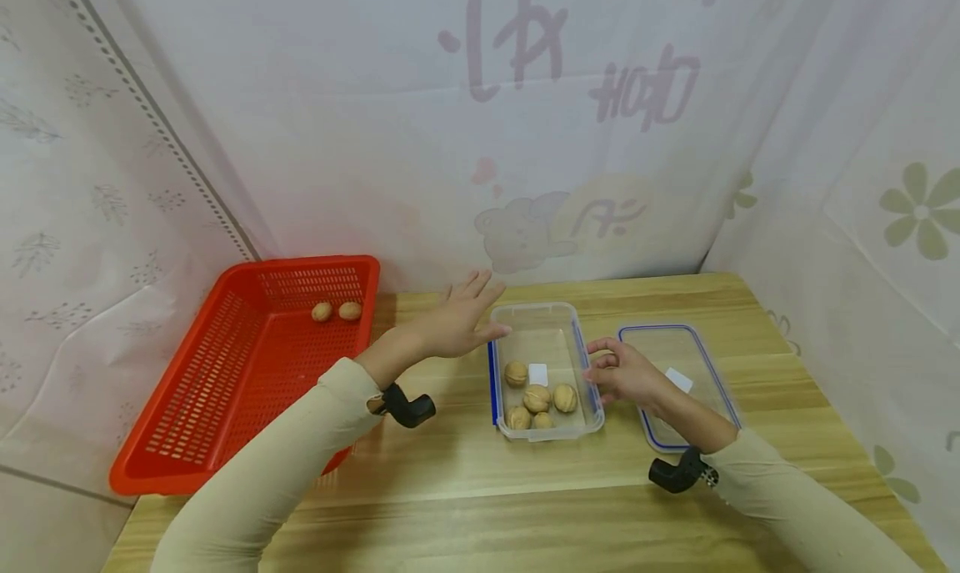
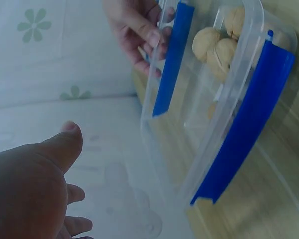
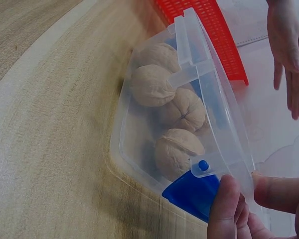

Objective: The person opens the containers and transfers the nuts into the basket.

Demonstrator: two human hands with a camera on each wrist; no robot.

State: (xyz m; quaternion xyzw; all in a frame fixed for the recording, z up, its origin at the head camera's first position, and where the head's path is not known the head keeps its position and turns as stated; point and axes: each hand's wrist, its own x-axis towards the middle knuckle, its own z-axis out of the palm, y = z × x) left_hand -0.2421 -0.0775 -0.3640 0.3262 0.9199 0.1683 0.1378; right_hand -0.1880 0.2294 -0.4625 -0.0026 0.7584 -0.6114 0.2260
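Note:
A clear plastic food container (image 1: 543,436) with blue side clips stands on the table, several walnuts (image 1: 537,398) and a small white slip inside it. At its right wall, my right hand (image 1: 626,373) pinches the rim between thumb and fingers, beside the blue clip (image 3: 194,191). My left hand (image 1: 453,319) is raised by the container's left edge, fingers spread and holding nothing. The left wrist view shows the left hand (image 2: 35,184) apart from the container wall. More walnuts (image 3: 182,109) press together at the near end in the right wrist view.
On the left stands a red plastic basket (image 1: 372,294) with two walnuts (image 1: 336,311) at its far end. The container's lid (image 1: 660,339), edged in blue, lies on the wooden table (image 1: 480,506) under my right forearm. Printed cloth (image 1: 375,139) encloses the table behind and at both sides.

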